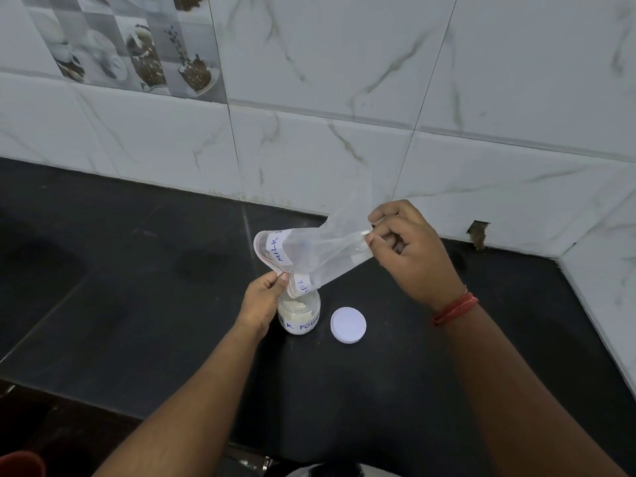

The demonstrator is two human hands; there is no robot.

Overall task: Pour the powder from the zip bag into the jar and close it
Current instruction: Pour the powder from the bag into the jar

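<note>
A clear zip bag (316, 251) with a white "MILK POWDER" label hangs tilted over a small clear jar (300, 316). The bag's open mouth points down into the jar's opening. My left hand (263, 301) pinches the mouth's red zip edge right beside the jar's rim. My right hand (409, 251) pinches the bag's bottom end, raised higher and to the right. The bag looks nearly empty. Off-white powder fills the jar to about half; the jar carries a handwritten "MILK POWDER" label. Its round white lid (348, 325) lies flat on the counter, just right of the jar.
The jar stands on a black stone counter (137, 277) that meets a white marble-tiled wall (344, 132) behind and at the right. A hole (478, 232) breaks the wall's base at right. The counter's front edge runs low left. A red object (20, 464) shows at bottom left.
</note>
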